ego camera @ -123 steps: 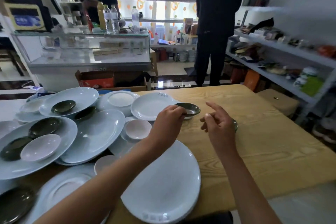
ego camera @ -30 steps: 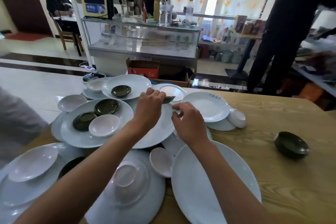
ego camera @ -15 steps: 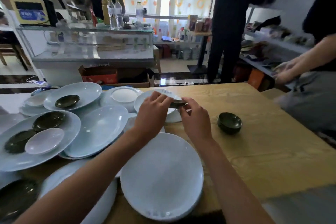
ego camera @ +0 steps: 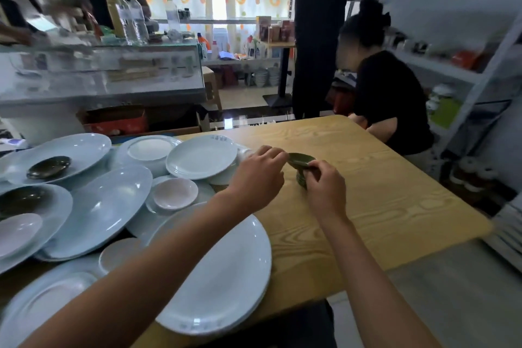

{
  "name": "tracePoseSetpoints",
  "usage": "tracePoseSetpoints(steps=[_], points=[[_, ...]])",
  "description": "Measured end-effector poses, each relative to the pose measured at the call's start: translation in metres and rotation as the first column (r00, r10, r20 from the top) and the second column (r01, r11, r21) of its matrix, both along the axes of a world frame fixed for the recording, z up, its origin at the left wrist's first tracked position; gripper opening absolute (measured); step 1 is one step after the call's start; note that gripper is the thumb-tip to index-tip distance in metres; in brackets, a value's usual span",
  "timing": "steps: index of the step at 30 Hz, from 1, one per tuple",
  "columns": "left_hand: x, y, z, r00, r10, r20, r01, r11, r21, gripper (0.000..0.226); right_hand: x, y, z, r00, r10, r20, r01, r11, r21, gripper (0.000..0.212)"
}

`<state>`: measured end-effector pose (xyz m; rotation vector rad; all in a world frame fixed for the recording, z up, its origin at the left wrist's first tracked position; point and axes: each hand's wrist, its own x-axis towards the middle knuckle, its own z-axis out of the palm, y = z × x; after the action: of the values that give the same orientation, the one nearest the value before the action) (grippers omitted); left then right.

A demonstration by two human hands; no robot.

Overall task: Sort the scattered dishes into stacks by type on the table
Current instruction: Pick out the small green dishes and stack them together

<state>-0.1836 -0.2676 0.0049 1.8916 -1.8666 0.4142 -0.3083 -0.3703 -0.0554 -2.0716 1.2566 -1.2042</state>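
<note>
Both forearms reach forward from the near edge over the wooden tabletop (ego camera: 395, 206). The left hand (ego camera: 258, 175) is held palm down with knuckles raised, and its fingertips pinch the left rim of a small dark green dish (ego camera: 300, 160). The right hand (ego camera: 324, 186) comes in from the other side, fingers curled round the dish's near right edge. Between them the dish sits tilted, left rim higher, right on top of a short dark green stack (ego camera: 301, 179) of the same kind of dish; whether it already touches the stack I cannot tell, since the right hand hides most of the stack.

The dish is round, so it has no long axis; its hollow faces up and slightly toward the right.

To the left of the hands the tabletop is crowded. A large white oval plate (ego camera: 220, 277) lies under the left forearm near the front edge. Beyond it, a long oval plate (ego camera: 104, 209) leans on others, a small pink saucer (ego camera: 175, 192) sits just beside it, and a round white plate (ego camera: 202, 159) lies close to the left hand. Farther left, another dark dish (ego camera: 48, 167) rests in a white plate (ego camera: 84, 147). Across the tabletop a person in a black top (ego camera: 389, 99) sits at the far right corner
</note>
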Motion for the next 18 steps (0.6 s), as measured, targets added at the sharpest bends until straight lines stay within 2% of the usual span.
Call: tracePoseSetpoints(steps=[4, 11, 18], points=[[-0.007, -0.003, -0.008, 1.000, -0.016, 0.012, 0.015, 0.998, 0.056, 0.035, -0.008, -0.010, -0.016, 0.995, -0.093, -0.046, 0.096, 0.994, 0.047, 0.016], [-0.014, -0.007, -0.022, 0.999, -0.050, 0.001, 0.050, 0.990, 0.133, 0.035, -0.012, -0.015, -0.024, 0.985, -0.124, -0.117, 0.138, 0.984, 0.115, 0.018], [-0.013, -0.007, -0.022, 1.000, -0.017, -0.002, 0.018, 0.987, 0.159, 0.037, -0.011, -0.006, -0.012, 0.967, -0.148, -0.207, 0.180, 0.973, 0.144, 0.046]])
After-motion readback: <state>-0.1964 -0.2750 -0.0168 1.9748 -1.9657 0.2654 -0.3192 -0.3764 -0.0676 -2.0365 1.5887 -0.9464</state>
